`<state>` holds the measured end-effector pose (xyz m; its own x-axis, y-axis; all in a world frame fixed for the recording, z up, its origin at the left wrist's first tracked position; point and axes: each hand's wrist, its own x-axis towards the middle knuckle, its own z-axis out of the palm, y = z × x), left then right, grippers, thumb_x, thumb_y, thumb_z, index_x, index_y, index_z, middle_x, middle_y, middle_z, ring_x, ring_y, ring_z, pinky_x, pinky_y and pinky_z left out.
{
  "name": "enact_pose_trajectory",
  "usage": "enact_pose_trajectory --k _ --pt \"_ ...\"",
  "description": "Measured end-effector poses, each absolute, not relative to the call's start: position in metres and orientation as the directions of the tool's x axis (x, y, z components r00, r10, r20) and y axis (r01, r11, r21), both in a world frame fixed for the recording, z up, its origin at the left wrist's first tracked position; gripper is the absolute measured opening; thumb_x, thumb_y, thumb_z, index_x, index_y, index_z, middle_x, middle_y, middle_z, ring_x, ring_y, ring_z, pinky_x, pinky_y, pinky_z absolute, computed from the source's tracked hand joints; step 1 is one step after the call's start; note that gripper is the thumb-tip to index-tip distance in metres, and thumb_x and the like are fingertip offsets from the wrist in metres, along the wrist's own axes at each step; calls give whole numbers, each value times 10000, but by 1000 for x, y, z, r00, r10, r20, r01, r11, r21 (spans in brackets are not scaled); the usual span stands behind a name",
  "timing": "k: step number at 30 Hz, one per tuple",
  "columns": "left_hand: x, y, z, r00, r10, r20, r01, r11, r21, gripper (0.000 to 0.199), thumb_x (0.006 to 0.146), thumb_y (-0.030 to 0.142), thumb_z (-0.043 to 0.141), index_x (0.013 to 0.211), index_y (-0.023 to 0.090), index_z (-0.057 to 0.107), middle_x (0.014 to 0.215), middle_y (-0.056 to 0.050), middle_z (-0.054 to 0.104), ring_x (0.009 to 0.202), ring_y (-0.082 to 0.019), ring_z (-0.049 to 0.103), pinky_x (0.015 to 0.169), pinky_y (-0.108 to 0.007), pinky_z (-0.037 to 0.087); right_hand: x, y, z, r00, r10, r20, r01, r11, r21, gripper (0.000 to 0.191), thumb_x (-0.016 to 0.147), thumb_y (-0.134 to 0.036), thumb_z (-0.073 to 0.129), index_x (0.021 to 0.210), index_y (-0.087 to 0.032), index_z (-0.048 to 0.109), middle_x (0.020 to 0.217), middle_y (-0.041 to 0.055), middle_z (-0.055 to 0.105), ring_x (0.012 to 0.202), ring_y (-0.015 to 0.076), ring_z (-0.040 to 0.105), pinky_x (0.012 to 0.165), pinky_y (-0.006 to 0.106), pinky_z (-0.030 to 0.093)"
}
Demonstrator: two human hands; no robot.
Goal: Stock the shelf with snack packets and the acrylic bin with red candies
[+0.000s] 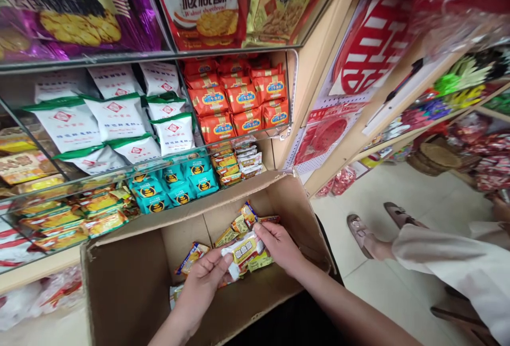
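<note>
Both of my hands are over an open cardboard box (127,277). Between them is a small white and yellow snack packet (244,250). My left hand (205,277) pinches its left end between thumb and fingers. At the packet's right end, my right hand (281,245) grips with thumb and forefinger. Several other wrapped snacks lie in the box beneath, among them a blue and orange packet (195,256) left of the held one and a yellow-green packet (261,262) below it. My hands hide part of the pile.
Behind the box, clear-fronted shelves hold red packets (243,97), white and green packets (115,117), teal packets (181,197) and yellow packets (103,224). A wooden shelf post (314,69) stands at the right. A person in sandals (364,234) stands on the tiled floor at the right.
</note>
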<state>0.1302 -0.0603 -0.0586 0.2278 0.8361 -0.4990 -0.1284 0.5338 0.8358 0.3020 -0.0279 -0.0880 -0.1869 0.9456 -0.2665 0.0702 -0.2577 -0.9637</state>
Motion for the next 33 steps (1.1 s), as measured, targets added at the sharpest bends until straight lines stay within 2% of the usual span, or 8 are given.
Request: enact_pose_trajectory --k 3,6,10,13,16,18,25,33 --pt "133 -62 -51 158 843 -514 -230 538 811 371 630 402 662 910 159 666 882 -71 702 778 -212 633 694 -302 502 293 -30 -87 -112 897 -428 -190 -442 -876 387 729 -546 476 634 -172 436 559 -30 415 469 73 361 413 186 287" --pt "136 -60 -45 104 856 -506 -233 516 824 377 611 417 669 889 163 674 835 -64 713 739 -221 643 670 -311 514 290 -34 -78 -145 871 -470 -260 -492 -831 389 707 -554 502 655 -171 448 578 -24 446 484 78 390 423 189 304" --pt "133 -57 -32 131 912 -390 6 393 920 403 652 466 610 954 201 650 849 -32 712 724 -217 644 610 -287 520 306 -36 -51 -338 915 -222 -113 -273 -955 287 709 -431 584 764 -154 533 704 -3 532 640 99 482 582 211 394" --pt "118 -54 -12 77 992 -101 351 68 934 330 720 430 548 981 243 630 948 -8 692 818 -190 637 715 -258 507 333 -24 -21 -347 935 -78 73 -57 -996 253 719 -337 600 897 -164 551 774 3 555 683 103 497 624 213 397" --pt "87 -40 11 100 950 297 672 -285 683 280 741 366 532 998 283 608 993 22 674 876 -158 622 811 -230 463 362 10 6 -187 967 173 325 227 -918 241 742 -285 571 953 -171 540 797 5 556 703 107 498 642 215 392" --pt "64 -23 22 113 904 412 820 -319 475 294 745 381 509 994 254 600 970 2 674 854 -169 623 827 -250 449 377 43 16 -154 947 281 494 320 -809 220 741 -255 561 940 -162 545 806 9 567 719 115 508 661 223 392" --pt "36 21 19 -92 996 -13 988 93 124 430 819 485 276 999 250 587 834 -51 697 747 -250 645 595 -300 455 372 150 3 -330 943 -46 878 289 -382 273 705 -251 607 953 -137 590 843 32 608 725 129 535 622 204 384" --pt "45 19 21 -196 976 -91 979 199 31 448 840 484 193 1003 280 558 908 -65 683 868 -307 618 605 -337 420 341 190 -27 -394 912 -116 903 361 -234 295 677 -189 627 970 -155 613 966 68 624 858 178 559 716 221 394"
